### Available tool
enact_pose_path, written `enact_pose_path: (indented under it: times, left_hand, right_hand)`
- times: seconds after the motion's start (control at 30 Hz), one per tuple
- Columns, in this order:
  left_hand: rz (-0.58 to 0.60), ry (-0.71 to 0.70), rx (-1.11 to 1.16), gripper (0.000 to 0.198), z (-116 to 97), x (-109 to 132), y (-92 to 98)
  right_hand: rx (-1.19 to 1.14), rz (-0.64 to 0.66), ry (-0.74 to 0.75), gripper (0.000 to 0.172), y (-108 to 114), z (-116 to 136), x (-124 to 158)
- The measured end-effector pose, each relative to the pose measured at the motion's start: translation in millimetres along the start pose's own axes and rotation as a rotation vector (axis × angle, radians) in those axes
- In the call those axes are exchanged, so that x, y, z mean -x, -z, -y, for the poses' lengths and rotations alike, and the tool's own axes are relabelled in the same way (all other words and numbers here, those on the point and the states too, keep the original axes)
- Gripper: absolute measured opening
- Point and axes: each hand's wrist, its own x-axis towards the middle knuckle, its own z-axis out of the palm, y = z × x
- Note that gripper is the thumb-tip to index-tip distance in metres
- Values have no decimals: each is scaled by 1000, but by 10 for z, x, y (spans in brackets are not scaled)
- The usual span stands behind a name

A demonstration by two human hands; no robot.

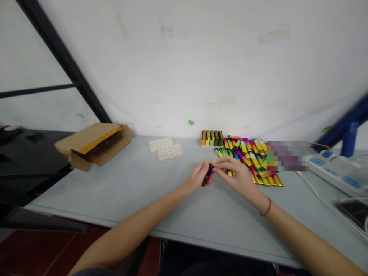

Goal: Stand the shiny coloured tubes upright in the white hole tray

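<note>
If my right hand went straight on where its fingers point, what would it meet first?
Your right hand would first meet the small, oblong, dark and purple object in your left hand; they look in contact, though depth is unclear.

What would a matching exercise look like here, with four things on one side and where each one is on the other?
Things:
1. Brown box
2. White trays
3. Power strip
4. Small dark item

Places:
A. At the right end of the table
B. In the left hand, with the right hand at its upper end
C. At the table's left end
D. Between the box and the colourful packets

Pairs: 1-C, 2-D, 3-A, 4-B
</note>
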Motion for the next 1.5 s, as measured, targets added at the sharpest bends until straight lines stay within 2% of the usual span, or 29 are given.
enact_pose_path:
  times: [0.1,0.2,0.3,0.37,0.43,0.53,0.67,0.87,1.0,1.13,1.23,1.33,1.5]
  left_hand:
    - [-64,-44,-34,52,10,-31,2]
    - [-110,-44,-84,44,24,-119,67]
    - [-230,16,-112,36,48,-289,190]
    - [-328,40,-184,29,72,-447,278]
    - [-386,32,-350,23,103,-623,344]
    - [-406,3,-474,20,146,-868,368]
    - [-418,-60,-665,17,157,-1054,302]
    - [-438,-88,-939,20,148,-1051,313]
    - [-445,-76,-1054,23,171,-1046,356]
    - [-439,-70,-1125,24,183,-1077,297]
    - [-418,-78,-1160,25,177,-1087,215]
    - [-405,-76,-1192,26,161,-1099,126]
    - [-364,-94,-1254,29,133,-1197,-78]
  right_hand:
    - [21,23,-67,23,-4,-47,-16]
    - [111,20,-97,26,99,-161,-64]
    - [341,13,-118,26,250,-345,-124]
    - [522,77,-139,27,296,-462,-166]
    - [673,166,-136,27,263,-534,-216]
    - [831,263,-131,30,103,-545,-322]
    - [952,341,-289,27,-114,-500,-497]
    - [926,365,-521,27,-267,-523,-683]
    - [933,323,-598,31,-333,-564,-733]
    - [933,290,-541,29,-361,-609,-692]
    - [936,337,-438,31,-346,-624,-638]
    - [885,349,-402,31,-238,-624,-642]
    - [751,40,-364,32,219,-651,-705]
